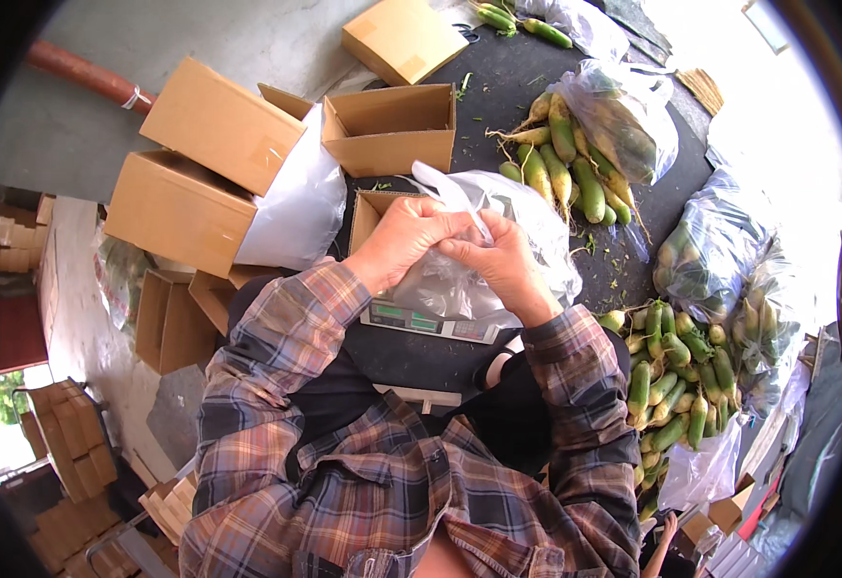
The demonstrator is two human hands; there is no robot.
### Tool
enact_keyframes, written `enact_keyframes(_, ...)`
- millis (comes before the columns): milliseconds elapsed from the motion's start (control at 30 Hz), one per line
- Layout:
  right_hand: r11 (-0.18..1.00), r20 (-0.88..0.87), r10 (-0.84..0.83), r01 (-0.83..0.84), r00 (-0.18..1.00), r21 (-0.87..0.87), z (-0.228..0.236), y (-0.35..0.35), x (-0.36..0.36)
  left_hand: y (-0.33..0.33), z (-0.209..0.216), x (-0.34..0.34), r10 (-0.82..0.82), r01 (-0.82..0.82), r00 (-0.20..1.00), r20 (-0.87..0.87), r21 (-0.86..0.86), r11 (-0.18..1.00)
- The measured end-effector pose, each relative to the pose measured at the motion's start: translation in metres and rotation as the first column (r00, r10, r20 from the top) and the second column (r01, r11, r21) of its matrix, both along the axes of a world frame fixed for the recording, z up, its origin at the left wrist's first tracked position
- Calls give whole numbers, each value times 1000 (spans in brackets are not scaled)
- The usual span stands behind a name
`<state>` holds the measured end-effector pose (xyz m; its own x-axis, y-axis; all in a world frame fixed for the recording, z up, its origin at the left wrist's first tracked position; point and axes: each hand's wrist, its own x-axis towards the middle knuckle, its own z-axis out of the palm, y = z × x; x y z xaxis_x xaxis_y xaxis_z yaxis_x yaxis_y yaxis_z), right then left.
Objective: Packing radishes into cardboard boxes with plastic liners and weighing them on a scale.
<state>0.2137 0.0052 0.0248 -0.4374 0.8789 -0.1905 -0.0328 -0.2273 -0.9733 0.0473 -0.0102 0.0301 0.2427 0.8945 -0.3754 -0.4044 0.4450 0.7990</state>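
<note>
Both hands meet in front of me over a clear plastic bag [537,231], pinching its gathered white top. My left hand [404,241] has its thumb and fingers closed on the plastic from the left. From the right, my right hand [506,265] grips the same twisted neck, its thumb close to the left hand's fingertips. The bag sits in an open cardboard box [367,217], most of which my hands and the plastic cover. Under it is a digital scale [469,329] with green displays. What lies inside the bag is hard to make out.
Green radishes [561,159] lie piled to the far right, beside a filled plastic bag [623,125]. Another radish pile [676,376] and filled bags [715,246] stand at right. Empty cardboard boxes [387,130] and stacked boxes [185,207] with plastic sheets [296,207] are on the left.
</note>
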Motion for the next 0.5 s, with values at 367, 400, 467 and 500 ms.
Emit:
enact_keyframes(367,748,-539,-646,589,541,-305,5,68,135,7,28,-110,540,316,-205,-816,467,826)
enact_keyframes(400,834,-668,-547,399,504,-381,-17,76,170,14,31,-117,469,226,-293,-833,416,881)
enact_keyframes(467,863,-723,-504,303,474,-404,-16,77,157,17,35,-121,380,119,-391,-838,363,924)
enact_keyframes(500,776,-560,-631,457,537,-435,4,71,126,17,37,-121,310,87,-438,-844,303,949)
